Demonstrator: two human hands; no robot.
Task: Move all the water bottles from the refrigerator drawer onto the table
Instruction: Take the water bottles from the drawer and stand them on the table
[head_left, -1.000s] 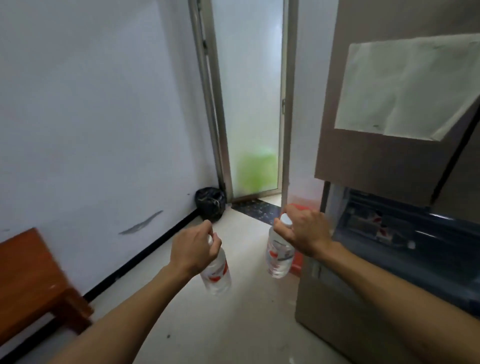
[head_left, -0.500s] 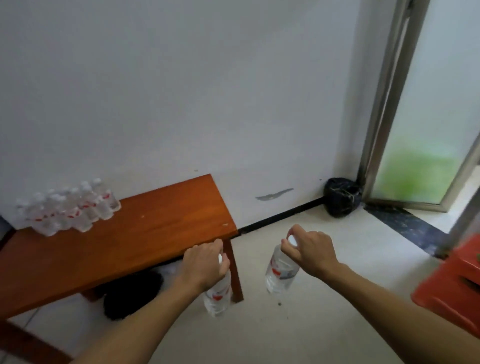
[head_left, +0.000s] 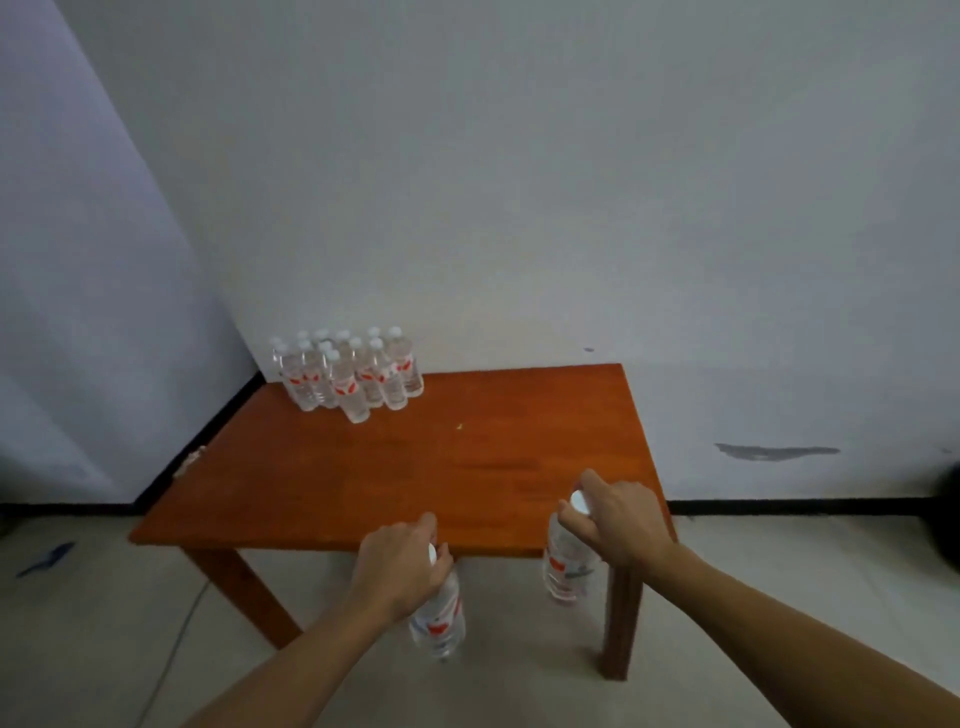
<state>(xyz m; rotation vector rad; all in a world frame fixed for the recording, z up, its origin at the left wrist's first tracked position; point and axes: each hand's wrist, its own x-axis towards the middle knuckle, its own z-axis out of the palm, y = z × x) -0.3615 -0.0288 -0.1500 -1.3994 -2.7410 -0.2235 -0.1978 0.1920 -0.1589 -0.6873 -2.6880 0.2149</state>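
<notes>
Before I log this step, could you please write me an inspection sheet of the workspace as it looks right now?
Surface: wooden table in the room corner, mostly bare, with a small yellowish speck.
Job's things: cluster of water bottles standing upright at the far left corner; two more bottles in the hands, not yet set down.
Clutter: pale scrap at the table's left edge; blue object on the floor.
Hands: left hand grips the left bottle by its top; right hand grips the right bottle likewise.
Cables: thin line on the floor, perhaps a cord.
Surroundings: white wall with a grey scuff; dark object at far right.
</notes>
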